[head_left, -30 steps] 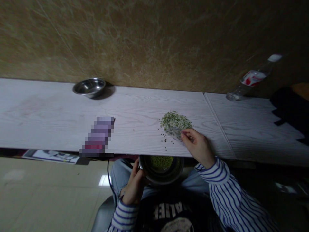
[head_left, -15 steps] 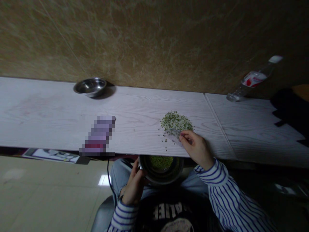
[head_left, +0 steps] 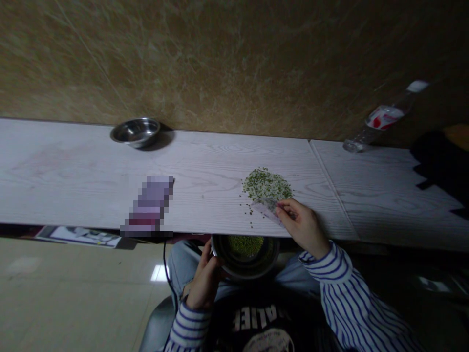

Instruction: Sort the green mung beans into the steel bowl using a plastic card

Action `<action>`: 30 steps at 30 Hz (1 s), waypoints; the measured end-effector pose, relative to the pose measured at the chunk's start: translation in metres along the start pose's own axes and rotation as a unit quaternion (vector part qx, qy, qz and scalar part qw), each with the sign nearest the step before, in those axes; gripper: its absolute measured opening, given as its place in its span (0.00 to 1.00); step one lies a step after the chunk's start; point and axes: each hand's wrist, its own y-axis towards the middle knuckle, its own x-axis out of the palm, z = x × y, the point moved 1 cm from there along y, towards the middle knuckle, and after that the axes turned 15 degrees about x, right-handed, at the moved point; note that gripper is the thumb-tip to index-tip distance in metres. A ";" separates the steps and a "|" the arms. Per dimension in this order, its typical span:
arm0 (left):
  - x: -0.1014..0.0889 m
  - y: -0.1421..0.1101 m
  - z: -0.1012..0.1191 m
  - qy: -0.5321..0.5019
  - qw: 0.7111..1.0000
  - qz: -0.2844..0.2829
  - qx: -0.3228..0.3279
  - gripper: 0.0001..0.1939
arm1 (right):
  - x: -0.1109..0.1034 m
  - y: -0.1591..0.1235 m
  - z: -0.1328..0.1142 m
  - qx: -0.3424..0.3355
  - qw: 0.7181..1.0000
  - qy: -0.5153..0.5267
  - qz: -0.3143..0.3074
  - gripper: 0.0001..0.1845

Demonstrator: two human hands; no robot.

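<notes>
My left hand is closed on the left rim of a metal bowl, which sits over my lap just below the table edge. Green beans, small like mung beans, cover part of its bottom. On the table lies a loose patch of the same beans, with a few strays nearer the edge. My right hand pinches a thin, pale purplish sheet, perhaps a banknote or a piece of plastic. The sheet is tilted at the near side of the patch; its right end is hidden by my fingers.
A second metal bowl stands near the wall on the left. In front of it lies a pixelated purple object. A clear plastic bottle stands at the back right, beside a dark bundle. The white table is narrow.
My right hand has shifted slightly right, and more of the pale sheet shows, tilted differently. The left hand and the bowl stay nearly where they were.
</notes>
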 end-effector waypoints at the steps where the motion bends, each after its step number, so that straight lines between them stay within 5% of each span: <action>1: 0.000 0.000 0.000 -0.004 1.000 0.003 0.002 0.35 | 0.000 0.001 0.000 0.002 1.000 0.005 0.005 0.10; 30: -0.001 0.002 -0.005 0.007 1.000 -0.013 0.002 0.34 | -0.015 -0.023 0.021 0.044 0.998 0.033 0.019 0.15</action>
